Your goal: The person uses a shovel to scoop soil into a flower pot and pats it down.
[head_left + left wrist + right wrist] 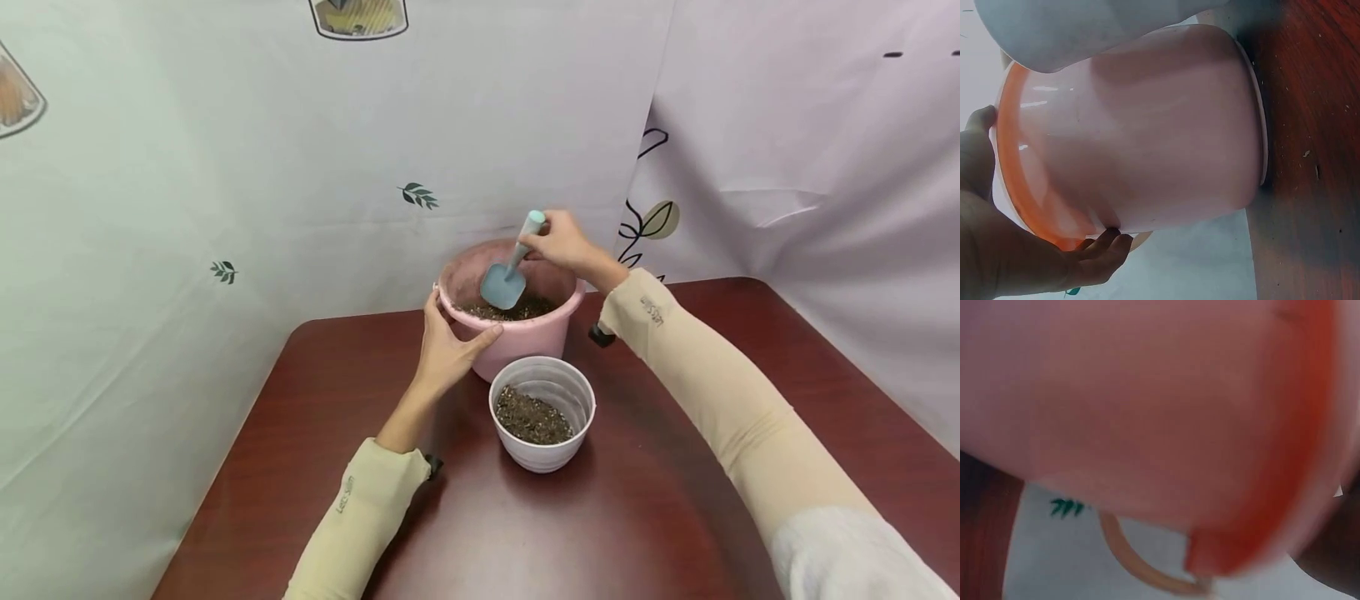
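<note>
A pink bucket (525, 340) with dark soil (532, 307) in it stands at the back of the table. My left hand (447, 346) grips its rim on the left, thumb along the front edge and fingers against the outer wall; the left wrist view shows this hand (1035, 250) too. Over the bucket's mouth, my right hand (562, 243) holds a blue trowel (503, 286) by its handle, blade pointing down just above the soil. In front of the bucket sits a white ribbed pot (542, 457), partly filled with soil (532, 417).
The dark red table (480, 533) meets a pale printed cloth wall (315, 208) behind the bucket. The bucket's tan handle (1138, 565) hangs at its far side. A few soil crumbs (1307, 153) lie on the tabletop.
</note>
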### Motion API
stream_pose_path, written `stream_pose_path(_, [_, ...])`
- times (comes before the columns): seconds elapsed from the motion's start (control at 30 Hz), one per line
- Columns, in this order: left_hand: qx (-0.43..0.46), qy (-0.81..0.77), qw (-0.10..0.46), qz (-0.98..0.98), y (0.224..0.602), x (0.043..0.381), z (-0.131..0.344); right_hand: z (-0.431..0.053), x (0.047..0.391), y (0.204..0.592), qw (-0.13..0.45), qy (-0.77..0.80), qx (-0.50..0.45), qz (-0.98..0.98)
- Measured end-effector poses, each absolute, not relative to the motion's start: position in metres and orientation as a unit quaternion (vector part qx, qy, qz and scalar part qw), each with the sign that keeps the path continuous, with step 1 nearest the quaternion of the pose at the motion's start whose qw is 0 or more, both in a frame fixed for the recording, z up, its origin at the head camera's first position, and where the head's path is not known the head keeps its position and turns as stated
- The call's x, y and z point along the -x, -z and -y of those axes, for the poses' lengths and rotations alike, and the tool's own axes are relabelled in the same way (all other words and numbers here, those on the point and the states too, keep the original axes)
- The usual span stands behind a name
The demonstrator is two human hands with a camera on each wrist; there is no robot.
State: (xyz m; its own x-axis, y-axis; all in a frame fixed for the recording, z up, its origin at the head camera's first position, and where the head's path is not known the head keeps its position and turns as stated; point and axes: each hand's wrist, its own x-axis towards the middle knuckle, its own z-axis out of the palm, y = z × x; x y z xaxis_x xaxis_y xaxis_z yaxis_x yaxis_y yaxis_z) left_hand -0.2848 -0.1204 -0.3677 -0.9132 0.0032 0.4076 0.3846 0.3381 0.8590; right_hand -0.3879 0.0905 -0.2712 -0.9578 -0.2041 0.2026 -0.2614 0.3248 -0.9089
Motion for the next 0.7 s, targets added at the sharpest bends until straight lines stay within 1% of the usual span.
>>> stream_pose_path(0.07, [0.117, 0.563, 0.171, 0.8, 0.367, 0.285, 0.12, -0.085, 0.389, 0.275, 0.014, -0.526, -0.164, 0.834])
stream_pose_path(0.17, [0.113, 0.561, 0.171, 0.802, 0.365, 0.285, 0.119, -0.08, 0.389, 0.278, 0.018, -0.478, -0.191, 0.857])
stream_pose_path(0.33, [0.104, 0.544, 0.163, 0.816, 0.364, 0.284, 0.12, -0.081, 0.39, 0.281, 0.063, -0.416, -0.217, 0.881])
stream_pose_path(0.43, [0.1, 0.536, 0.158, 0.823, 0.364, 0.284, 0.121, -0.084, 0.394, 0.286, 0.076, -0.4, -0.222, 0.886])
stream_pose_path(0.7, [0.102, 0.538, 0.16, 0.821, 0.367, 0.285, 0.121, -0.089, 0.4, 0.289, 0.073, -0.38, -0.238, 0.891])
